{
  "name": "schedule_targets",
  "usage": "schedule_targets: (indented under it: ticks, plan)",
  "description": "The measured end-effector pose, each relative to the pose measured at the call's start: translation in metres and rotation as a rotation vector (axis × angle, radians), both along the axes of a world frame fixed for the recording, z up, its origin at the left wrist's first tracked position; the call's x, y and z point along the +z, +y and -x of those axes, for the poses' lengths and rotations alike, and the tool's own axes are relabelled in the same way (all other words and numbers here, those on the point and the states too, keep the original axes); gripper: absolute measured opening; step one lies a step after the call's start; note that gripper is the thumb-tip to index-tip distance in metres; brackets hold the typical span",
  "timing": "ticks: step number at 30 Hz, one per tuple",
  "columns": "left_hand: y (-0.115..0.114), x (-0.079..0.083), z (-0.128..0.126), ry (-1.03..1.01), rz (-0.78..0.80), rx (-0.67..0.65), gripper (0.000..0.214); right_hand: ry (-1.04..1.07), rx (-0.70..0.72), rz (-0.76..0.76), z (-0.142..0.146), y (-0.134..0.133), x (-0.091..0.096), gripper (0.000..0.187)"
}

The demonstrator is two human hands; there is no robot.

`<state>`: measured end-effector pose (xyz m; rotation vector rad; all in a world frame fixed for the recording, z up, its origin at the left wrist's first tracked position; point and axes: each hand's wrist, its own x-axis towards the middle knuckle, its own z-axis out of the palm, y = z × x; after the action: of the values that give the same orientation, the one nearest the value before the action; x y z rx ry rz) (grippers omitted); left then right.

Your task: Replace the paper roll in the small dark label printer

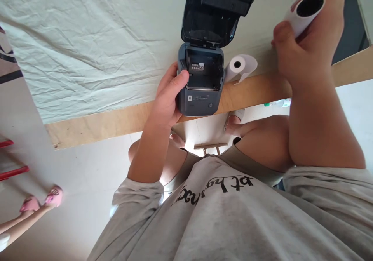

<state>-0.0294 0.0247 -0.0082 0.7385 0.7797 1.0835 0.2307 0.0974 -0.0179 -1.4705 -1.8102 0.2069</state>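
Observation:
A small dark grey label printer stands at the table's near edge with its lid swung up and its paper bay empty. My left hand grips the printer's left side, thumb over the rim. My right hand is raised at the upper right, closed round a white paper roll whose hollow core faces me. A second white paper roll lies on the table just right of the printer, between it and my right hand.
A wrinkled pale cloth covers the wooden table. A dark panel lies at the far right. Another person's feet in pink sandals stand on the floor at lower left, near red bars.

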Motion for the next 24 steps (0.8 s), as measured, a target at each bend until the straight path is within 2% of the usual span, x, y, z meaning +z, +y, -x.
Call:
schedule_targets:
  ticks: [5, 9, 11, 14, 15, 17, 19, 21, 24]
  plan:
    - [0.000, 0.004, -0.001, -0.002, 0.002, -0.010, 0.022, -0.116, 0.076, 0.152, 0.005, -0.012, 0.009, 0.046]
    - [-0.001, 0.004, -0.001, 0.009, 0.002, 0.001, 0.021, -0.165, 0.079, 0.156, 0.002, -0.017, 0.013, 0.055]
    - [0.000, 0.002, -0.001, -0.006, -0.004, 0.001, 0.021, -0.172, 0.078, 0.054, 0.003, -0.023, 0.018, 0.057]
    - [0.001, -0.001, 0.000, -0.012, -0.029, -0.025, 0.023, -0.118, 0.151, -0.202, 0.014, -0.035, 0.029, 0.038]
    - [0.002, -0.002, 0.000, -0.013, -0.032, -0.032, 0.023, -0.104, 0.214, -0.216, 0.020, -0.039, 0.031, 0.036]
    - [0.002, -0.002, 0.001, -0.024, -0.033, -0.034, 0.021, -0.138, 0.333, -0.162, 0.033, -0.045, 0.031, 0.041]
    - [0.002, -0.003, 0.000, -0.028, -0.031, -0.010, 0.020, -0.191, 0.386, -0.036, 0.044, -0.047, 0.026, 0.052]
    - [0.002, -0.002, 0.000, -0.014, -0.032, 0.014, 0.019, -0.225, 0.352, 0.074, 0.051, -0.045, 0.019, 0.052]
    - [0.002, -0.003, -0.001, 0.015, -0.024, 0.013, 0.022, -0.240, 0.273, 0.114, 0.054, -0.042, 0.011, 0.035]
